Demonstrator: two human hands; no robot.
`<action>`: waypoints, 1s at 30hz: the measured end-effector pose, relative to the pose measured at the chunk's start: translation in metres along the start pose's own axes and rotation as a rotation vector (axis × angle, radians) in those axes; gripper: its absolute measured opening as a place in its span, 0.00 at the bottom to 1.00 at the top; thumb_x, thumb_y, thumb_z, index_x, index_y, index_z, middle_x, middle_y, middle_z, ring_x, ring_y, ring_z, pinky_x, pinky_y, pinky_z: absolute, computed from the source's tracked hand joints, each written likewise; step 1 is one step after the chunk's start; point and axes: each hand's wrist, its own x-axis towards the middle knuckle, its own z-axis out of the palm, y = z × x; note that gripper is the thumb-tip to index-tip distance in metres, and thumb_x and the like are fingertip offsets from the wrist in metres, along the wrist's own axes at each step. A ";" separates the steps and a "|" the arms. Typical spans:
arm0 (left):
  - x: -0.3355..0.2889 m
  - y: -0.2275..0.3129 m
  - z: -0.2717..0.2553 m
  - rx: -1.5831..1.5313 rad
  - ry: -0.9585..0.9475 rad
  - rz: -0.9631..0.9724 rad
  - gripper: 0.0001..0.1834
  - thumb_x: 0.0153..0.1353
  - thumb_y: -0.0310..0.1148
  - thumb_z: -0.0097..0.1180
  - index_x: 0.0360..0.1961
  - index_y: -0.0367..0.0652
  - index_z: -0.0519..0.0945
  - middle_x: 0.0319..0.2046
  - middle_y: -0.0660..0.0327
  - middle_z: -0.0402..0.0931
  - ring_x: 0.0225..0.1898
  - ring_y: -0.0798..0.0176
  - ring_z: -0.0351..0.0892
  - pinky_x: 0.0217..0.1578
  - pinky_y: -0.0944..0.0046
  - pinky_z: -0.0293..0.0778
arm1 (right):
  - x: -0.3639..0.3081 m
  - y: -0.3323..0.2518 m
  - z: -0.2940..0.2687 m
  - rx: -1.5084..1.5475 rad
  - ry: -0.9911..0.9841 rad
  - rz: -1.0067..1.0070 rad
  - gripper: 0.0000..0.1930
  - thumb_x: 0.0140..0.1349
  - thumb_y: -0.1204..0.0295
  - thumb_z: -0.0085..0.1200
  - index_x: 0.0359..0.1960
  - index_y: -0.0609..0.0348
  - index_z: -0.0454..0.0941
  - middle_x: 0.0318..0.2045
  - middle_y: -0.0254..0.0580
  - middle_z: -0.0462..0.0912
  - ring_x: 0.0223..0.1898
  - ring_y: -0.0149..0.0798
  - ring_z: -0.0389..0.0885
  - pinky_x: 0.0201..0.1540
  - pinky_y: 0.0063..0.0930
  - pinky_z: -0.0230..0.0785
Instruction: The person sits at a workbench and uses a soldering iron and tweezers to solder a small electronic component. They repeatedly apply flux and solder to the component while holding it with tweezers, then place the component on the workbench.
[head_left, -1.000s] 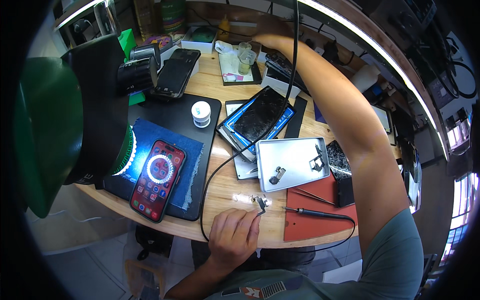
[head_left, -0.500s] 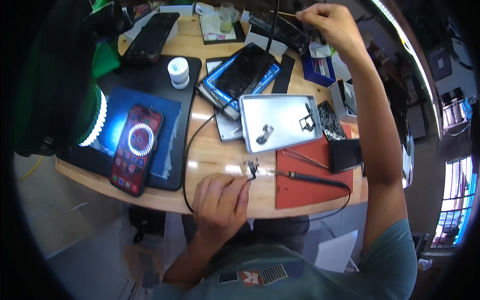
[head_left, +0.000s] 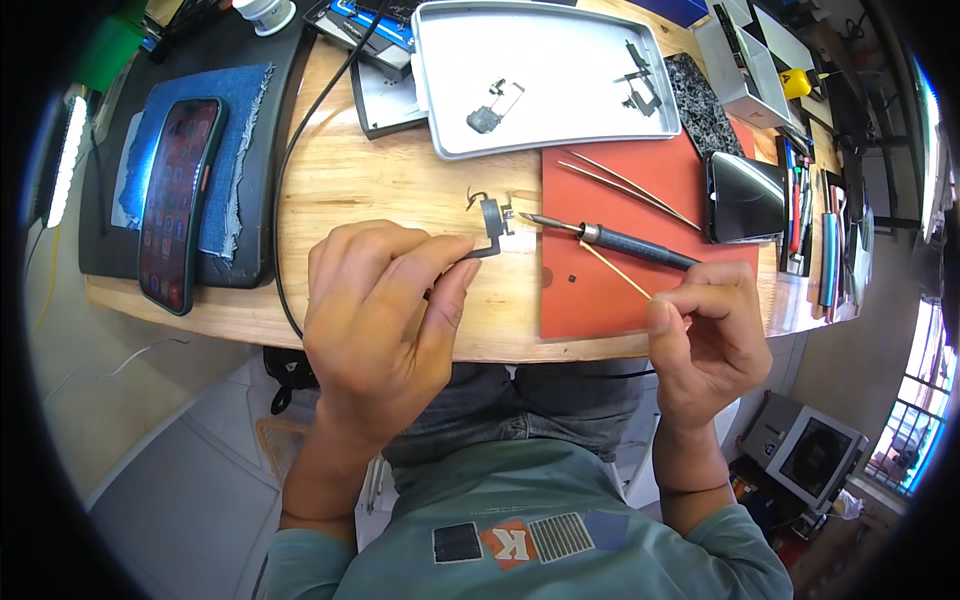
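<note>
My left hand [head_left: 385,300] pinches a small black phone part with a thin curled flex [head_left: 492,218] between thumb and forefinger, just above the wooden table [head_left: 360,170]. My right hand [head_left: 708,335] is closed on a thin wooden stick [head_left: 622,274], its far end pointing up and left. That end lies close to a soldering iron [head_left: 640,246] with a dark handle, which rests on an orange-red mat [head_left: 600,315]. The iron's tip points at the phone part, a short gap away. A pair of tweezers [head_left: 630,185] lies on the mat behind the iron.
A pale metal tray [head_left: 560,75] with small dark parts stands behind my hands. At left, a lit phone [head_left: 178,205] lies on blue denim [head_left: 235,170]. A dark phone [head_left: 745,197] sits by the mat's right edge. A black cable [head_left: 290,160] crosses the table.
My right hand has come back from the far right of the table to the mat, now with the wooden stick. My left hand still holds the phone part. The view has tilted down.
</note>
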 end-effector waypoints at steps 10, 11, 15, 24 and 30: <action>0.001 0.000 0.009 0.024 -0.001 0.018 0.13 0.51 0.22 0.73 0.40 0.41 0.87 0.33 0.60 0.82 0.37 0.54 0.80 0.42 0.56 0.70 | 0.026 0.018 0.005 -0.123 -0.080 -0.187 0.08 0.47 0.84 0.70 0.30 0.64 0.85 0.29 0.41 0.79 0.27 0.31 0.75 0.28 0.22 0.66; 0.002 0.000 0.010 0.029 -0.003 0.026 0.13 0.51 0.23 0.73 0.40 0.41 0.87 0.33 0.60 0.82 0.37 0.54 0.80 0.42 0.56 0.70 | 0.027 0.018 0.007 -0.105 -0.083 -0.172 0.08 0.46 0.84 0.70 0.30 0.65 0.85 0.29 0.42 0.79 0.27 0.32 0.75 0.28 0.23 0.66; 0.001 -0.002 0.012 0.030 0.018 0.061 0.13 0.50 0.23 0.73 0.39 0.42 0.87 0.33 0.61 0.82 0.36 0.55 0.80 0.41 0.56 0.69 | 0.026 0.022 0.011 -0.091 -0.103 -0.156 0.09 0.46 0.85 0.70 0.30 0.66 0.84 0.28 0.42 0.78 0.28 0.31 0.74 0.26 0.22 0.63; 0.003 0.001 0.009 0.032 -0.024 0.053 0.13 0.51 0.18 0.73 0.39 0.38 0.87 0.33 0.56 0.83 0.38 0.52 0.80 0.43 0.56 0.74 | 0.026 0.022 0.014 -0.088 -0.126 -0.134 0.08 0.49 0.85 0.70 0.30 0.65 0.84 0.28 0.40 0.78 0.25 0.27 0.71 0.24 0.20 0.61; 0.003 0.000 0.010 0.025 -0.017 0.059 0.14 0.51 0.18 0.73 0.39 0.38 0.87 0.33 0.56 0.83 0.38 0.52 0.80 0.42 0.57 0.74 | 0.026 0.021 0.017 -0.110 -0.131 -0.117 0.08 0.49 0.84 0.70 0.30 0.64 0.84 0.28 0.38 0.78 0.25 0.27 0.71 0.25 0.20 0.61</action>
